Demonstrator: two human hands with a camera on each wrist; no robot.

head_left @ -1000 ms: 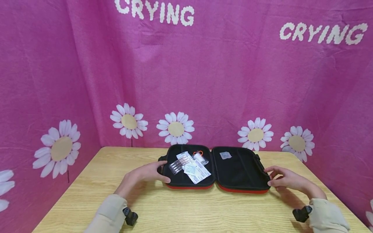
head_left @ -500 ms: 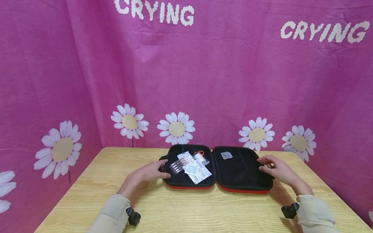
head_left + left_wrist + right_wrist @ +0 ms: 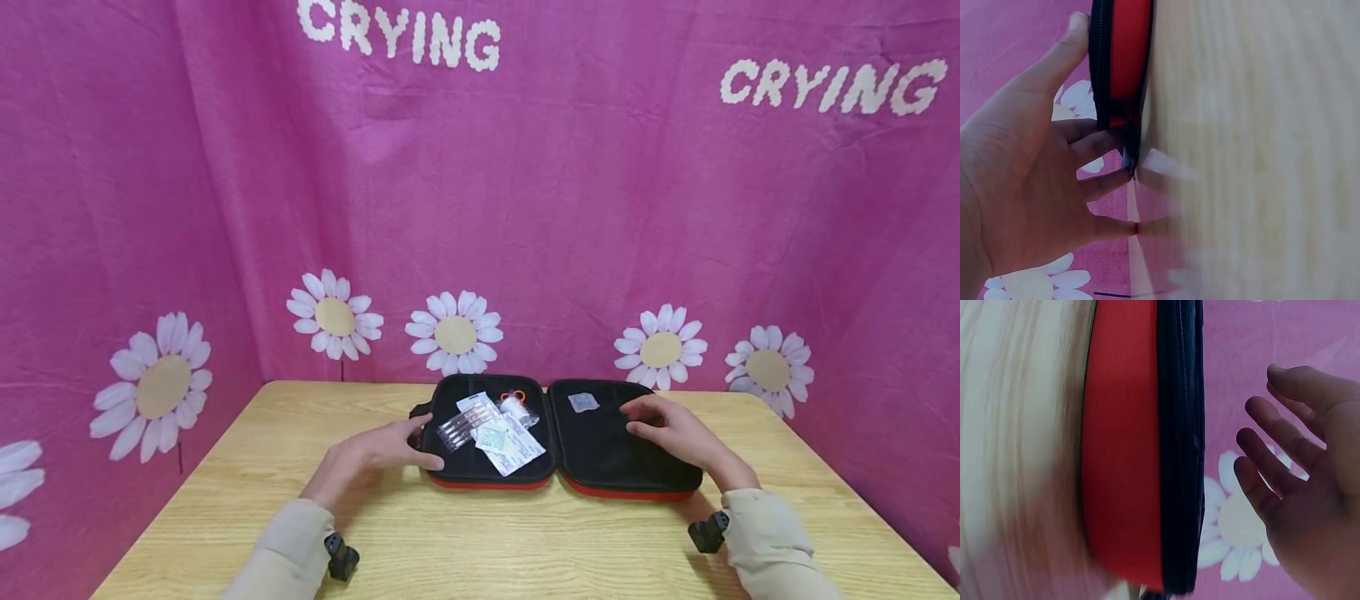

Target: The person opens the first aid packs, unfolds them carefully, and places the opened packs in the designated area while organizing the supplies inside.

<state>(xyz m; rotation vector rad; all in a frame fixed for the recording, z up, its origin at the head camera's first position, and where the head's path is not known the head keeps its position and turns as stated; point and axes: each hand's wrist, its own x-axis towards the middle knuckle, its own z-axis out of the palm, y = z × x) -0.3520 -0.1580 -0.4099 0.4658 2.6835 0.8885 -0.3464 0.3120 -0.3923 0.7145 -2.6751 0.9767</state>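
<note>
Case open already, packets still inside; left hand spread wide at its edge, right hand loose above it, holding nothing.

The white lettering "CRYING" stands far left on the magenta cloth backdrop; a second "CRYING" in matching scalloped capitals stands far right. Print on the white packets in the zippered case's left half is too small to read.
</note>
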